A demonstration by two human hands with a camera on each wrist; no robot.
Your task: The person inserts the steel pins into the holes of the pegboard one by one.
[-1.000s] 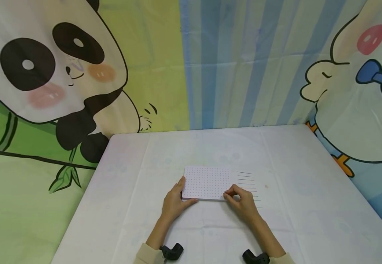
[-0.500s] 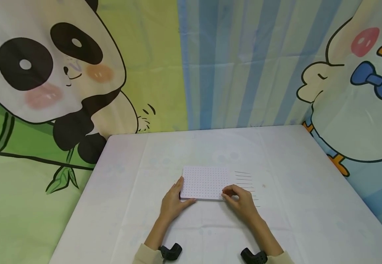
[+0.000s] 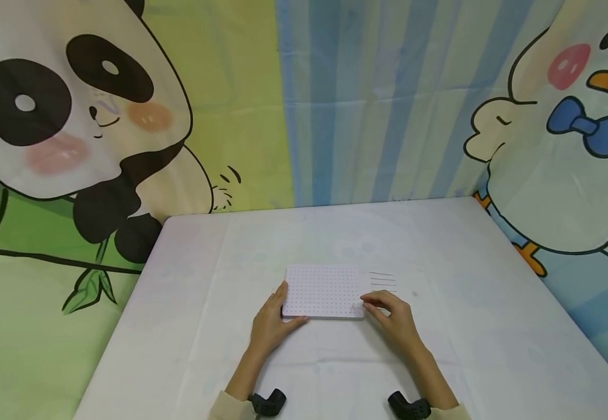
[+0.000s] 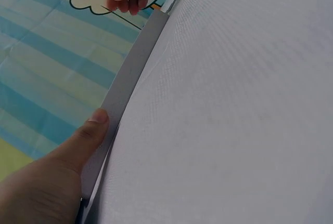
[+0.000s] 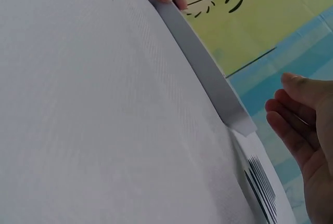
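Note:
A white board with rows of small holes (image 3: 320, 289) lies flat on the table. My left hand (image 3: 269, 324) grips its front left corner, the thumb (image 4: 93, 128) along the front edge and the fingers at the left side. One thin dark stick (image 5: 252, 62) stands up from the board near the front right corner. Just right of that stick is my right hand (image 3: 393, 318), its fingers loosely bent and apart from the stick. Nothing shows between the right fingertips (image 5: 289, 78) in the right wrist view.
Several thin dark sticks (image 3: 383, 279) lie in a row on the white tablecloth (image 3: 262, 239), right of the board; the right hand covers part of the row. A printed curtain (image 3: 356, 105) hangs behind the table. A black device (image 3: 268, 402) sits at each wrist.
My right hand has moved a little right, off the board's front right corner, and let go of the stick, which now shows standing there. The left hand stays on the board.

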